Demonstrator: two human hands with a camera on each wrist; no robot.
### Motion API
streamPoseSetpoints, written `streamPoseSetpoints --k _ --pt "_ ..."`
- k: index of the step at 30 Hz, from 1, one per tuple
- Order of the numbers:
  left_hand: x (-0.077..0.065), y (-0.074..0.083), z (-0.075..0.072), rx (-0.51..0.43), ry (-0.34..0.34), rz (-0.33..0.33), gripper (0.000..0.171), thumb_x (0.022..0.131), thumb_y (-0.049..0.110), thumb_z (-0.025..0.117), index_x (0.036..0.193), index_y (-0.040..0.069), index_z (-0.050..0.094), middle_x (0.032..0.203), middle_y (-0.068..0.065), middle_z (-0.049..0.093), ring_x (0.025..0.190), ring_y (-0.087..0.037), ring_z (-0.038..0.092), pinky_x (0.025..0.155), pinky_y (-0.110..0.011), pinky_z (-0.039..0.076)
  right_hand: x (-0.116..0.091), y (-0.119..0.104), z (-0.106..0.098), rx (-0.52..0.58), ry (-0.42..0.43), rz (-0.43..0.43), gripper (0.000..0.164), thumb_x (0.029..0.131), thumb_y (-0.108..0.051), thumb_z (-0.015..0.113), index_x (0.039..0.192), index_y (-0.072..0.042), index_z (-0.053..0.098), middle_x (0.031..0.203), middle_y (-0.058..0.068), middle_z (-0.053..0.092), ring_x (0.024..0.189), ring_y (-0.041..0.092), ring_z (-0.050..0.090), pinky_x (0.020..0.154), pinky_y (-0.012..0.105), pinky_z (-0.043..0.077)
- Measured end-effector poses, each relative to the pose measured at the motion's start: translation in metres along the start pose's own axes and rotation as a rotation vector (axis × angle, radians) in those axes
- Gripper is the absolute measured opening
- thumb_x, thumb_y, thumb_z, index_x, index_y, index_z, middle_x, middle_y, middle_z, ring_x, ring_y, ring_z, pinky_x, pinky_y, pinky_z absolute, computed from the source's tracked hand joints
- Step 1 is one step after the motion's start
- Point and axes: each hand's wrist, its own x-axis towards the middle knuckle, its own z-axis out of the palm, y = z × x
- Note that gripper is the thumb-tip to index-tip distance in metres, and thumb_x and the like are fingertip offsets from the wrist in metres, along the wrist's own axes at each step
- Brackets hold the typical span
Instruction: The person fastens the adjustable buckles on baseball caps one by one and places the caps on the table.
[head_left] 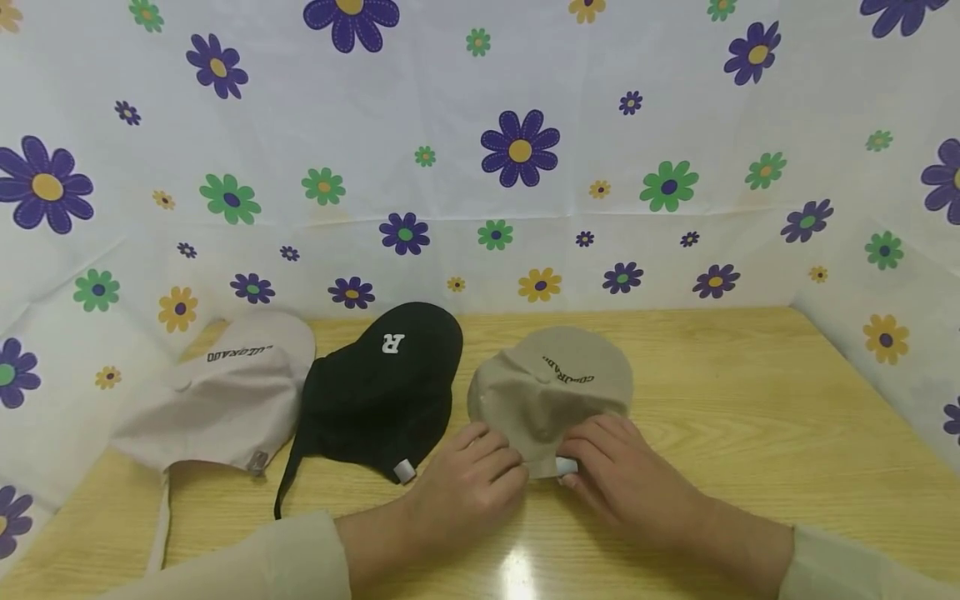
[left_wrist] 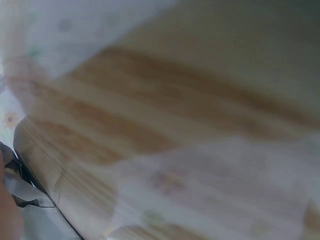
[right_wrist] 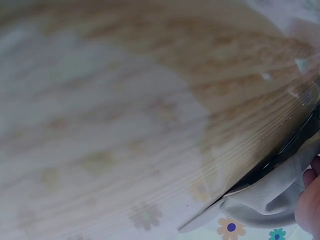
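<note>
A tan baseball cap [head_left: 517, 400] with dark lettering lies on the table, its brim pointing away from me. My left hand [head_left: 476, 483] grips its near left edge with curled fingers. At the near right edge, my right hand [head_left: 626, 471] pinches the cap beside a small white tag [head_left: 566, 466]. The thumb tip sits just under that tag. In the right wrist view, pale cap fabric [right_wrist: 265, 197] meets the fingers of the right hand [right_wrist: 310, 205]. The left wrist view catches only a sliver of the left hand [left_wrist: 9, 215].
To the left lies a black cap [head_left: 382, 400] with a white letter R and a strap hanging toward me. A light pinkish-grey cap [head_left: 225, 392] overlaps its left side. The wooden table [head_left: 750, 433] has a flowered white cloth [head_left: 585, 183] behind it and at its sides.
</note>
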Motion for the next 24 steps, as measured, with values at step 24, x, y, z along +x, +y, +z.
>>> streamPoseSetpoints --k 24 --pt "-0.0005 0.0025 0.0021 -0.019 -0.019 0.022 0.031 0.101 0.010 0.043 0.082 0.013 0.067 0.083 0.004 0.067 0.080 -0.014 0.058 0.081 -0.029 0.048 -0.0015 0.0006 0.0006 -0.098 0.006 0.002 0.020 0.100 -0.034 0.056 0.102 -0.016 0.063 0.104 -0.005 0.061 0.104 0.018 0.054 0.094 0.040 0.041"
